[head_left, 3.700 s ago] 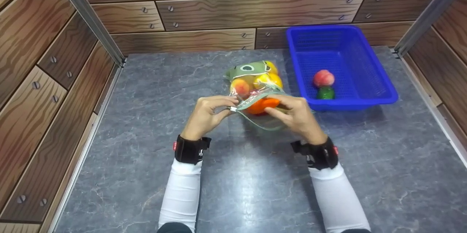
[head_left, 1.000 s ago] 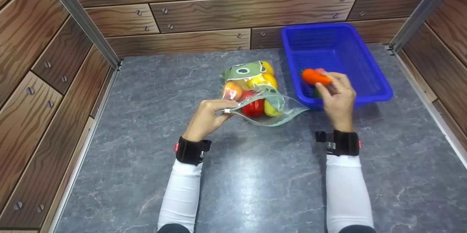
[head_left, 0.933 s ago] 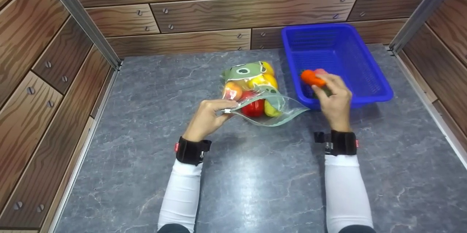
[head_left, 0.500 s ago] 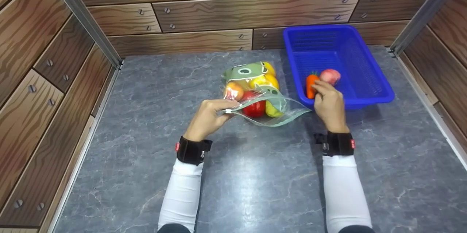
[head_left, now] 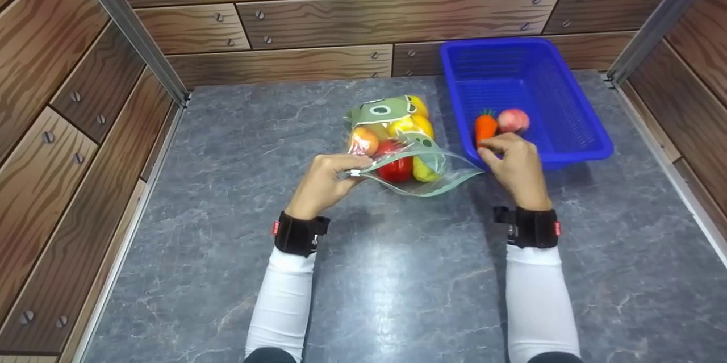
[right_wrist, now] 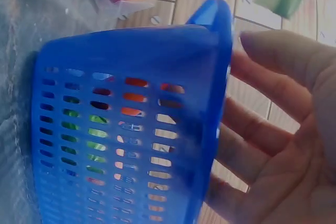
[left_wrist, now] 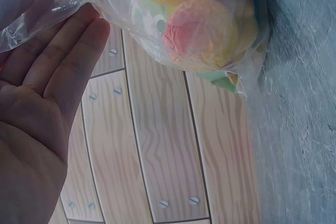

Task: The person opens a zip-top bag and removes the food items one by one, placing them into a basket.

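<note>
the left hand (head_left: pixel 321 186) pinches the clear bag (head_left: pixel 417 144) by its rim; from there i see the bag at two o'clock. the right hand (head_left: pixel 515 167) looks empty, thumb parted from fingers; i can't tell whether it touches the carrot (head_left: pixel 485 128) lying at eight o'clock in the basket (head_left: pixel 579 157). i'd expect a light, firm, smooth carrot, best held mid-length, and a limp, slippery bag, best kept by the rim.

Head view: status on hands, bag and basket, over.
Left hand pinching open bag. Right hand over near rim of basket, by carrot. Carrot and peach in basket. Near rim possibly in the way.
</note>
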`<control>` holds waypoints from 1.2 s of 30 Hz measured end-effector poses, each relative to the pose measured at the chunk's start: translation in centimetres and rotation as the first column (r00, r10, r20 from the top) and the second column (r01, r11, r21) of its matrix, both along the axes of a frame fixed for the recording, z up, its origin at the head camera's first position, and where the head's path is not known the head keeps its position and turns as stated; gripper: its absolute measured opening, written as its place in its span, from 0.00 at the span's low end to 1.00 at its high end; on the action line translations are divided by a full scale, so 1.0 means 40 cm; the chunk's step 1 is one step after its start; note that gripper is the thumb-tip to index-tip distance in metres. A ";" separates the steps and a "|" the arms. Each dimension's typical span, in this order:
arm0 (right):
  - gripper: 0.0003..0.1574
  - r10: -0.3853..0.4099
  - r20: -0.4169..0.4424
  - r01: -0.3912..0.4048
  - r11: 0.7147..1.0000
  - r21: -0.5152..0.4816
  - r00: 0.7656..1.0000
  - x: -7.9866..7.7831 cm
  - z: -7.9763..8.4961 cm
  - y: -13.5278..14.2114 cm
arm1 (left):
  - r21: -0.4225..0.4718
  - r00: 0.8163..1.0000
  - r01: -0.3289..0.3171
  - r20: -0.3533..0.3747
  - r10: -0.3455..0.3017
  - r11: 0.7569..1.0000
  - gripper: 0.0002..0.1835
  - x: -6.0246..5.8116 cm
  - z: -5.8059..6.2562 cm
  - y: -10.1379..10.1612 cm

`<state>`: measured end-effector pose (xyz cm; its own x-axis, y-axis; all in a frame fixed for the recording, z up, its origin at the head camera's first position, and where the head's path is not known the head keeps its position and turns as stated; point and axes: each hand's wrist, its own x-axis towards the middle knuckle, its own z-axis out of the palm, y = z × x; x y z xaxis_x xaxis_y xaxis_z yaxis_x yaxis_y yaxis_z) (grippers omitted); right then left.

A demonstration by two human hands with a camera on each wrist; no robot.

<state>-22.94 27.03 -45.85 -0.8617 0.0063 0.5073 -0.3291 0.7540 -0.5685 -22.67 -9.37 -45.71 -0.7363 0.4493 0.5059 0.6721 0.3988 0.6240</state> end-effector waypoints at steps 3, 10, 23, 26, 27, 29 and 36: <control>0.07 0.000 0.021 -0.001 1.000 0.025 1.000 -0.006 -0.007 -0.009 | 0.002 1.000 0.002 -0.001 -0.002 1.000 0.13 0.000 -0.001 -0.002; 0.16 0.011 0.066 -0.019 0.992 0.128 0.998 -0.019 -0.015 -0.027 | 0.003 1.000 -0.003 -0.008 0.003 1.000 0.13 0.005 -0.002 -0.008; 0.16 0.337 -0.338 -0.378 0.924 -0.061 0.879 0.074 0.104 -0.114 | 0.005 1.000 -0.007 -0.004 0.007 1.000 0.14 0.004 0.001 -0.006; 0.18 0.487 -0.288 -0.512 0.859 -0.012 0.824 0.099 0.122 -0.145 | 0.005 1.000 -0.002 -0.010 0.002 1.000 0.14 0.003 0.002 -0.005; 0.18 0.528 -0.252 -0.543 0.839 0.009 0.811 0.105 0.124 -0.155 | 0.004 1.000 0.001 -0.012 -0.001 1.000 0.14 0.003 0.002 -0.005; 0.18 0.582 -0.170 -0.582 0.811 0.054 0.795 0.110 0.122 -0.173 | 0.002 1.000 0.006 -0.014 -0.006 1.000 0.13 0.002 0.003 -0.005; 0.13 0.567 0.113 -0.578 0.796 0.179 0.816 0.083 0.069 -0.226 | -0.008 1.000 0.003 -0.007 -0.003 1.000 0.13 0.002 0.004 -0.001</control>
<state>-19.62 17.99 -43.11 -0.7007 -0.5910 0.3997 -0.7112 0.5336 -0.4577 -22.58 -9.40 -45.53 -0.7317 0.4552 0.5073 0.6773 0.4017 0.6164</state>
